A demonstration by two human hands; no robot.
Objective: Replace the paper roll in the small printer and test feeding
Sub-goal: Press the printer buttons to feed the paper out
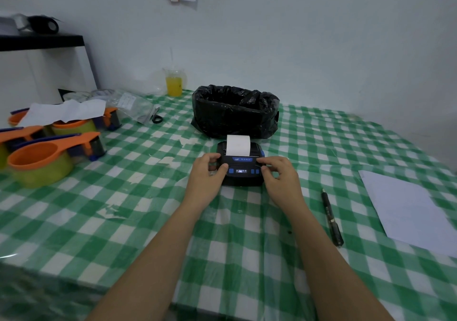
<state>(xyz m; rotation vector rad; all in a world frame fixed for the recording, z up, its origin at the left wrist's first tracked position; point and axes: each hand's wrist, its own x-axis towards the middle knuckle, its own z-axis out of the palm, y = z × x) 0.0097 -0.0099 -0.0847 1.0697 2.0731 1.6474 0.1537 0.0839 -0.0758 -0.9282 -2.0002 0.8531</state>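
Note:
A small black printer (241,177) with blue buttons and a lit display sits on the green checked tablecloth at the middle of the table. A strip of white paper (238,145) stands up out of its top slot. My left hand (206,170) grips the printer's left side, thumb resting on the front panel. My right hand (278,172) holds the right side, fingers curled over the top edge and thumb on the front near the blue buttons.
A bin lined with a black bag (236,110) stands just behind the printer. Orange-and-green tape dispensers (44,157) crowd the left. A pen (332,218) and a white sheet (408,209) lie to the right. A cup of yellow drink (174,83) and scissors (156,118) sit further back.

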